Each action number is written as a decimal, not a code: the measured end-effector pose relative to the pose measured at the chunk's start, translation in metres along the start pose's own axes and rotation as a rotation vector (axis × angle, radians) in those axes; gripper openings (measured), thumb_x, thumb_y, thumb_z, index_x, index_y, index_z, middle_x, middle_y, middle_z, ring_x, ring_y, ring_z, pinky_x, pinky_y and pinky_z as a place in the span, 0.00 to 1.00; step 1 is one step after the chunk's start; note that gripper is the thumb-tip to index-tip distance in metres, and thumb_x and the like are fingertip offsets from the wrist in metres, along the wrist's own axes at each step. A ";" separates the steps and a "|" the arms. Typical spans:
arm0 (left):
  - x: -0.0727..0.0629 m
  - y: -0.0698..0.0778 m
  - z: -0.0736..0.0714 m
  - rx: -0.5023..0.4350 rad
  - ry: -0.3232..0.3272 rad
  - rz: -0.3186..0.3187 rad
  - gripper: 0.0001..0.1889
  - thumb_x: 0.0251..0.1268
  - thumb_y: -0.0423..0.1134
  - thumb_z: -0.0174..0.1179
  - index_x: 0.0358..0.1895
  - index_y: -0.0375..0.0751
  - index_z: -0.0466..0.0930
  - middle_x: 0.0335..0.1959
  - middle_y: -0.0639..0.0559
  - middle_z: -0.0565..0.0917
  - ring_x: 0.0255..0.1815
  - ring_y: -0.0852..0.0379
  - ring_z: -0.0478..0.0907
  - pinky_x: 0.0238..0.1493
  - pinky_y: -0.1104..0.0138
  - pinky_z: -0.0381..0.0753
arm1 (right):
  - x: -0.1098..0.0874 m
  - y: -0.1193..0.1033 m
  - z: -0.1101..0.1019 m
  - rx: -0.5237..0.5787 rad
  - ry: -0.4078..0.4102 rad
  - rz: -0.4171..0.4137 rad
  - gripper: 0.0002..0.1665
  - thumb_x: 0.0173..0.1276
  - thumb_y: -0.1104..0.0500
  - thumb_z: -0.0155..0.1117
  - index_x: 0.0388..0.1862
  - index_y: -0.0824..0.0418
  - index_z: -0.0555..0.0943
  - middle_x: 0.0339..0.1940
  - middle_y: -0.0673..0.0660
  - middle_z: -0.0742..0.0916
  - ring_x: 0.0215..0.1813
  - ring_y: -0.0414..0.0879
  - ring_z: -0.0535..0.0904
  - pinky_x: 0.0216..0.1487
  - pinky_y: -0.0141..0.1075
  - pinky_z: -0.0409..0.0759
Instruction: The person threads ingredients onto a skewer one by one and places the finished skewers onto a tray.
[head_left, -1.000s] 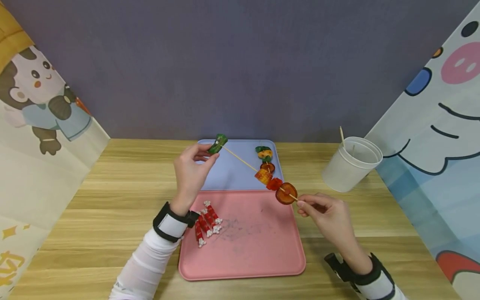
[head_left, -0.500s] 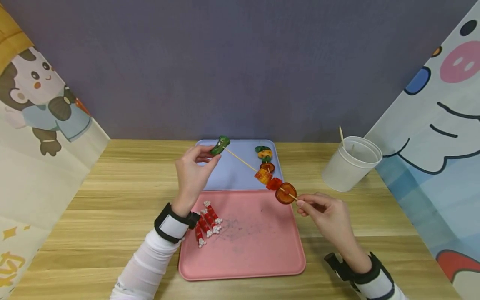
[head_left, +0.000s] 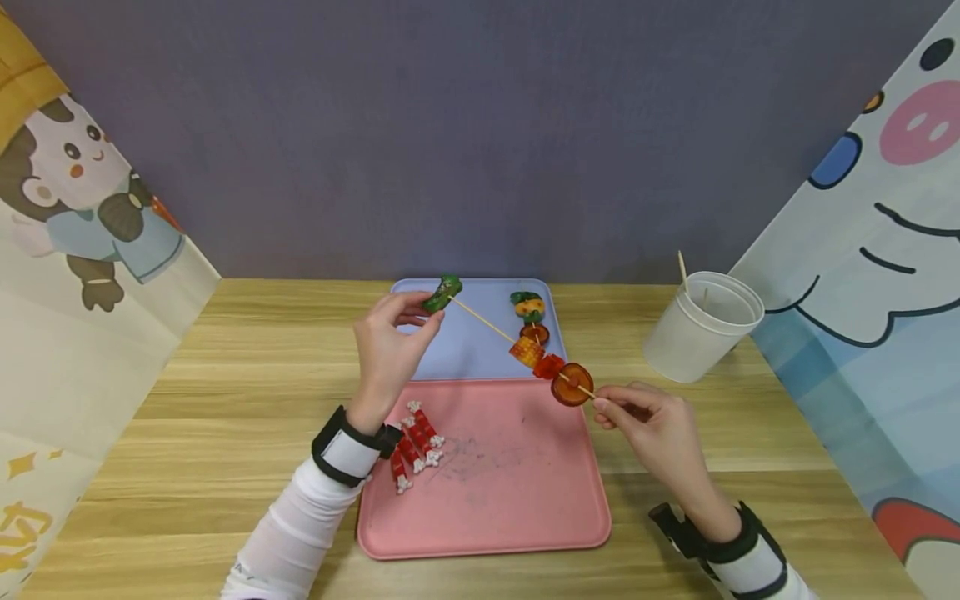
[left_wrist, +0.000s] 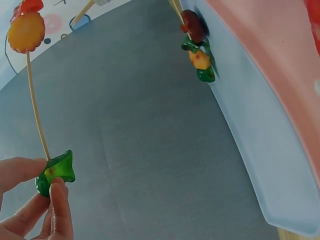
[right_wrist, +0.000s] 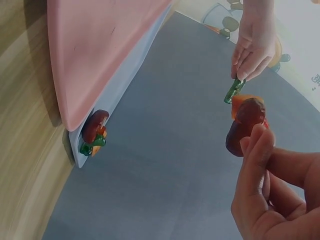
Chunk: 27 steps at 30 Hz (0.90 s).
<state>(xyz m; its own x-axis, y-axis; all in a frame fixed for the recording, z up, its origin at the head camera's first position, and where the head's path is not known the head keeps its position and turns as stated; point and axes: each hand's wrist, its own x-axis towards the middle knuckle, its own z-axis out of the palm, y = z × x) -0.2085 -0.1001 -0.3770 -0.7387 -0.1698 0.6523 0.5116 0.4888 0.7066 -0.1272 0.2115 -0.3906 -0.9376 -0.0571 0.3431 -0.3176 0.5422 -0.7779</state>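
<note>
My left hand (head_left: pixel 393 342) pinches a glossy green pepper piece (head_left: pixel 443 293) between thumb and fingers, right at the far tip of a thin wooden skewer (head_left: pixel 483 319). In the left wrist view the skewer meets the green pepper piece (left_wrist: pixel 60 170) between the fingertips. My right hand (head_left: pixel 652 425) pinches the skewer's other end. Threaded toward that end are a yellow-orange corn piece (head_left: pixel 527 352), a red piece (head_left: pixel 549 367) and a round brown slice (head_left: pixel 572 385). The skewer slants above the trays, with a bare stretch between corn and green pepper piece.
A pink tray (head_left: pixel 487 533) lies in front, bearing several red-and-white sticks (head_left: pixel 416 442) at its left. Behind it a blue tray (head_left: pixel 472 350) holds a finished-looking skewer of food pieces (head_left: pixel 531 312). A white bucket (head_left: pixel 686 337) with wooden sticks stands at the right, near the back wall (head_left: pixel 480 142).
My left hand has shifted slightly right and down along with the green pepper piece, nearer the corn. The right hand has stayed almost still.
</note>
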 end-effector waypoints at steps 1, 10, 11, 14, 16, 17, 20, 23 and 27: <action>0.000 0.000 0.000 -0.001 0.000 0.005 0.12 0.50 0.36 0.71 0.40 0.39 0.86 0.31 0.49 0.85 0.27 0.57 0.83 0.29 0.74 0.80 | 0.000 0.000 0.000 -0.003 0.000 -0.001 0.05 0.57 0.67 0.69 0.34 0.65 0.86 0.26 0.54 0.86 0.24 0.38 0.83 0.27 0.32 0.83; -0.002 -0.002 0.002 -0.109 -0.019 -0.039 0.11 0.50 0.36 0.71 0.38 0.38 0.85 0.32 0.47 0.86 0.27 0.57 0.83 0.30 0.70 0.83 | 0.001 0.003 0.001 -0.021 0.009 -0.009 0.04 0.57 0.67 0.70 0.33 0.64 0.87 0.25 0.53 0.86 0.25 0.36 0.82 0.26 0.30 0.82; -0.002 -0.003 0.002 -0.140 -0.027 -0.055 0.11 0.50 0.36 0.71 0.37 0.37 0.85 0.32 0.46 0.86 0.28 0.58 0.83 0.31 0.69 0.83 | 0.001 0.004 0.001 -0.020 0.010 -0.011 0.04 0.57 0.67 0.70 0.33 0.64 0.87 0.25 0.53 0.86 0.25 0.36 0.82 0.26 0.30 0.82; -0.001 -0.006 0.000 -0.233 -0.051 -0.110 0.12 0.48 0.33 0.72 0.37 0.34 0.85 0.33 0.42 0.86 0.30 0.58 0.83 0.35 0.69 0.83 | 0.003 0.007 0.001 0.001 0.009 -0.012 0.04 0.57 0.67 0.69 0.33 0.64 0.87 0.26 0.53 0.86 0.25 0.36 0.83 0.27 0.32 0.83; 0.001 -0.002 -0.003 -0.255 -0.066 -0.143 0.12 0.48 0.30 0.72 0.37 0.31 0.84 0.33 0.38 0.85 0.30 0.58 0.83 0.36 0.71 0.83 | 0.004 0.009 0.001 0.018 0.005 -0.009 0.05 0.57 0.67 0.69 0.33 0.65 0.87 0.26 0.54 0.86 0.26 0.36 0.83 0.27 0.34 0.83; 0.002 0.003 -0.006 -0.260 -0.070 -0.157 0.12 0.48 0.28 0.71 0.37 0.29 0.84 0.33 0.37 0.85 0.30 0.58 0.83 0.36 0.71 0.83 | 0.005 0.009 0.001 0.024 0.002 -0.008 0.05 0.57 0.67 0.70 0.33 0.65 0.87 0.26 0.54 0.86 0.26 0.36 0.83 0.28 0.34 0.83; 0.005 0.017 -0.012 -0.273 -0.081 -0.190 0.12 0.48 0.25 0.70 0.37 0.25 0.83 0.33 0.33 0.84 0.30 0.57 0.83 0.36 0.71 0.83 | 0.005 0.010 0.001 0.035 -0.005 -0.009 0.05 0.57 0.67 0.70 0.34 0.65 0.87 0.26 0.54 0.86 0.26 0.37 0.83 0.28 0.34 0.83; 0.006 0.025 -0.015 -0.318 -0.086 -0.235 0.12 0.47 0.24 0.69 0.37 0.22 0.82 0.34 0.30 0.83 0.30 0.59 0.83 0.36 0.71 0.83 | 0.006 0.011 0.001 0.044 -0.006 -0.014 0.05 0.56 0.68 0.70 0.34 0.65 0.87 0.26 0.55 0.86 0.26 0.37 0.83 0.28 0.33 0.83; 0.008 0.024 -0.015 -0.353 -0.093 -0.275 0.12 0.47 0.23 0.69 0.37 0.21 0.81 0.36 0.29 0.83 0.30 0.61 0.83 0.36 0.71 0.84 | 0.006 0.012 0.002 0.043 -0.007 -0.016 0.05 0.57 0.67 0.69 0.34 0.65 0.87 0.26 0.56 0.86 0.26 0.37 0.83 0.28 0.33 0.83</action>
<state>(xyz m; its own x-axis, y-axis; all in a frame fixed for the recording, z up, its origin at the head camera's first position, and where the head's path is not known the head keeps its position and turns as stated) -0.1949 -0.1026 -0.3505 -0.8961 -0.1674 0.4111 0.3970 0.1120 0.9110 -0.1369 0.2165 -0.3991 -0.9333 -0.0717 0.3518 -0.3382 0.5048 -0.7943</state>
